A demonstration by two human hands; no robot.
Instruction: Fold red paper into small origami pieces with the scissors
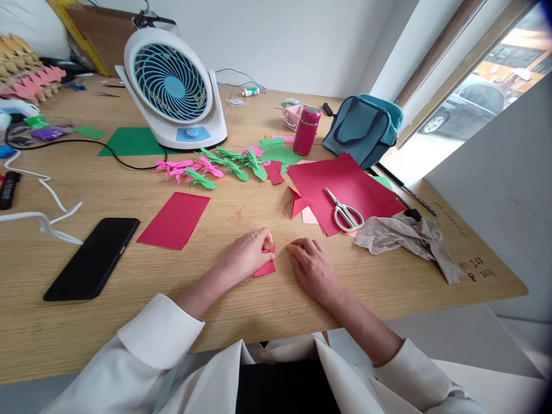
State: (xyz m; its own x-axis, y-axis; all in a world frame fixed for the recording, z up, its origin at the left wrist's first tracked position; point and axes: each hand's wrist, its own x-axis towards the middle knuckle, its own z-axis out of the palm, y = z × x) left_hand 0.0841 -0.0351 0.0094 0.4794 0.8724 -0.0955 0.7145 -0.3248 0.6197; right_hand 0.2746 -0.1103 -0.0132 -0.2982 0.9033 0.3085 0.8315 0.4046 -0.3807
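Observation:
A small folded piece of red paper (266,268) lies on the table at the front middle. My left hand (252,253) is closed on its upper part, with the thumb pressed over it. Just to the right, apart from that paper, my right hand (314,269) rests on the table with its fingers curled together; whether anything small is under the fingertips is hidden. Left of my hands is a flat red paper sheet (175,221). Beyond them stands a folded red paper piece (299,203), beside larger red sheets (349,178) with white-handled scissors (349,214) on top.
A white fan (175,86) stands at the back, with folded pink and green paper figures (233,163) before it. A black phone (92,259) lies left. At the right are a red flask (307,131), a blue bag (362,129) and a crumpled cloth (401,237).

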